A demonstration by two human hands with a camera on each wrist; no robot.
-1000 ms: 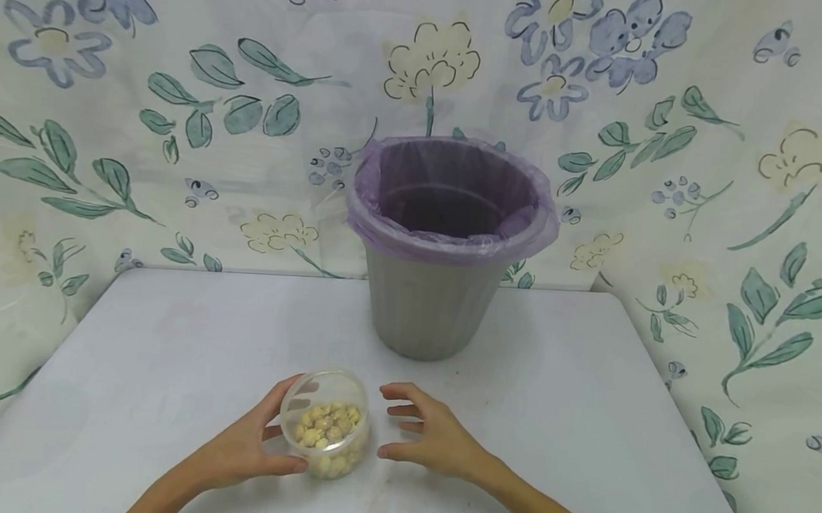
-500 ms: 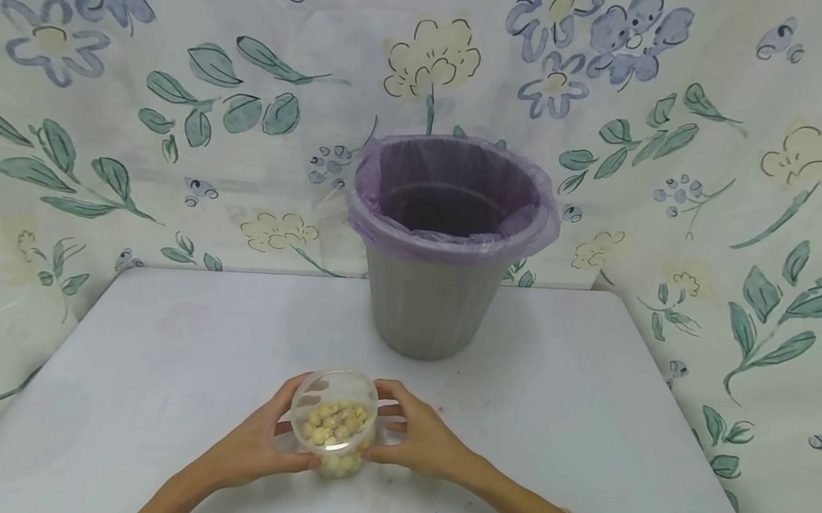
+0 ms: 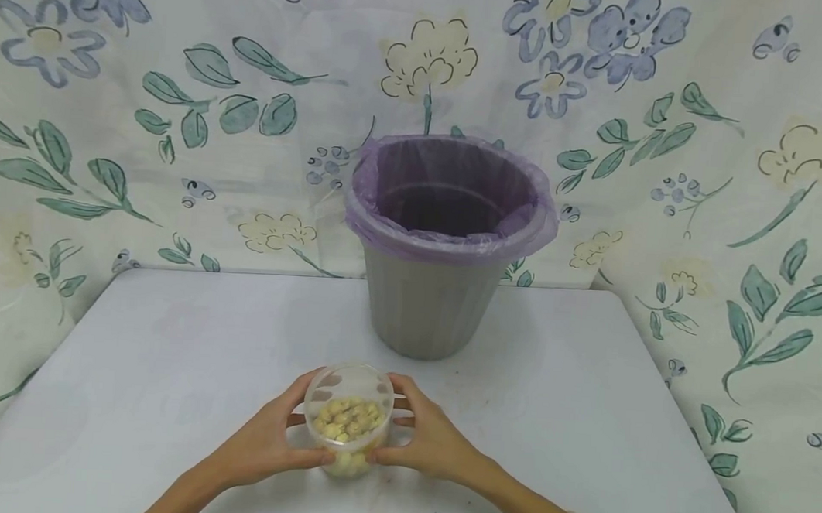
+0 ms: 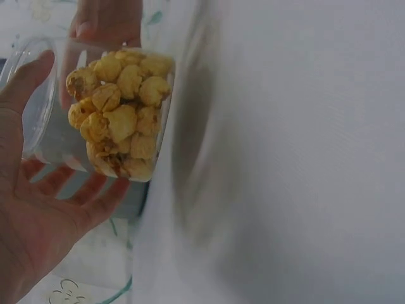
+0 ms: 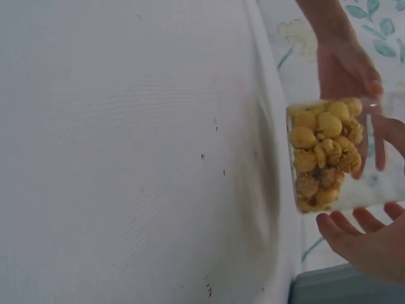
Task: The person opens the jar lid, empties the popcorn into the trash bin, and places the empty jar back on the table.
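Observation:
A clear round plastic tub [image 3: 357, 379] of popcorn [image 3: 350, 420] is between both hands, near the front of the table. My left hand [image 3: 272, 435] grips its left side, thumb toward me and fingers behind the wall. From the opposite side my right hand [image 3: 436, 440] holds it the same way. In the left wrist view the popcorn [image 4: 120, 107] fills the lower part of the tub [image 4: 60, 136]. The right wrist view shows the tub's base seemingly just off the table, beside my right hand [image 5: 373, 247]. No lid shows on top.
A grey bin [image 3: 429, 312] with a purple liner bag [image 3: 446, 247] stands behind the tub on the white table [image 3: 204, 339]. Small dark crumbs [image 5: 202, 156] lie on the tabletop toward the right. Flower-patterned cloth [image 3: 248, 178] hangs behind and at the sides.
My right hand has come in from the right and taken hold of the tub. The tub has shifted a little to the right, with my left hand still on it.

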